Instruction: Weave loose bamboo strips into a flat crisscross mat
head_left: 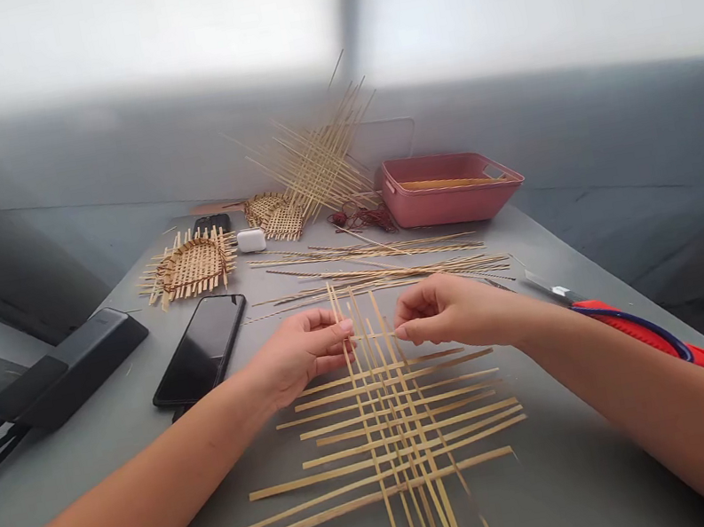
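Observation:
A loose open weave of flat bamboo strips (409, 420) lies on the grey table in front of me, long strips running away from me and shorter ones crossing them. At its far end my left hand (312, 347) pinches a bamboo strip between thumb and fingers, beside the upright strips. My right hand (431, 313) is closed at the far right of the weave, thumb against forefinger, on the end of a thin crosswise strip (374, 335) that spans between both hands. Parts of the strips are hidden behind my fingers.
Loose bamboo strips (395, 277) lie beyond the weave. Farther back are a woven piece (194, 265), a taller lattice (322, 165) and a pink basket (456, 201). A phone (200, 347) and black power strip (77, 359) sit left; red-handled scissors (632, 324) lie right.

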A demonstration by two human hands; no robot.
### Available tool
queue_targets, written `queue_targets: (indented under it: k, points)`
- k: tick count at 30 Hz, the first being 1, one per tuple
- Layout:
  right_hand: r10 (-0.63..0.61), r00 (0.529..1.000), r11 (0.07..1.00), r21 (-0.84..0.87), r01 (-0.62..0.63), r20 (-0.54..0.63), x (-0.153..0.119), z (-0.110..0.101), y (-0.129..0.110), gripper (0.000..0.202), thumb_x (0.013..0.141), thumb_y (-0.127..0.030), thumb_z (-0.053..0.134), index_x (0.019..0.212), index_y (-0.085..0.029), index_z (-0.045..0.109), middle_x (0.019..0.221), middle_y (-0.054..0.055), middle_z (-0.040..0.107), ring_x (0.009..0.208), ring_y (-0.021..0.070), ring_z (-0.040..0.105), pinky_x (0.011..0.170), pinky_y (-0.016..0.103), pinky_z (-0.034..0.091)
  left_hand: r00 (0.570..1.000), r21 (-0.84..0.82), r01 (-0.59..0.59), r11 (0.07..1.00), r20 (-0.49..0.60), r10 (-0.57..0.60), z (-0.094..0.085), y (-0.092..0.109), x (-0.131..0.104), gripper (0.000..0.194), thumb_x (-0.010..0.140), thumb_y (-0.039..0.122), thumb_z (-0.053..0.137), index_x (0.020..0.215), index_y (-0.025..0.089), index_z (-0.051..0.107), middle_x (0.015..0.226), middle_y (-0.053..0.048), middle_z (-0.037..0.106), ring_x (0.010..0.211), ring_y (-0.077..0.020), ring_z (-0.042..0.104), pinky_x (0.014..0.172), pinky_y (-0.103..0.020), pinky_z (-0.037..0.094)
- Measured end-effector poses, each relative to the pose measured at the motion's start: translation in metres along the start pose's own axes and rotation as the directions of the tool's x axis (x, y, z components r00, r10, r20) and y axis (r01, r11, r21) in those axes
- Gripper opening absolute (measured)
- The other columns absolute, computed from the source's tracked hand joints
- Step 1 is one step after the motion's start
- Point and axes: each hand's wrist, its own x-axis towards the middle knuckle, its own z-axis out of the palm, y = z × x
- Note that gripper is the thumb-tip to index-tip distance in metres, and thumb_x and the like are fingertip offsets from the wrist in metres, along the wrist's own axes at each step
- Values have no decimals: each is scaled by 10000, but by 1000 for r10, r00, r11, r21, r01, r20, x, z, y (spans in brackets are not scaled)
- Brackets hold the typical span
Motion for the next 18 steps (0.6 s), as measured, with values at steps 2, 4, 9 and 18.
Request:
queue_targets:
  k: [2,4,9,18]
  points:
    - [-3,1000,1000,2,3,7,1,0,1,183,719,-359,617,673,-195,551,567,-58,438,504,88,360,447,233,271,1000,16,-21,1000,3,21,0,0,-1,335,616,357,843,703,145,599,713,-2,605,688,-106,584,727,-270,513]
    - [-9,1000,1000,0,9,19,1,-1,2,169,719,-343,607,672,-196,538,571,-58,432,507,88,357,448,233,270,1000,30,-28,999,6,28,0,1,-2,313,632,362,831,709,148,616,727,-2,598,710,-111,579,723,-268,511]
    - [-23,1000,997,-70,22,-11,0,-1,1,151,721,-281,572,628,-194,490,572,-59,402,520,85,335,458,229,261,1000,12,-21,1000,15,21,1,1,-2,280,636,343,830,743,153,655,814,-14,619,784,-124,592,776,-286,509]
    - [-57,998,998,9,57,38,2,0,5,183,746,-365,613,740,-183,610,603,-38,512,554,103,445,496,234,352,999,-63,-30,998,18,31,5,-1,-2,300,590,332,864,705,146,659,748,5,614,714,-103,592,745,-261,512]
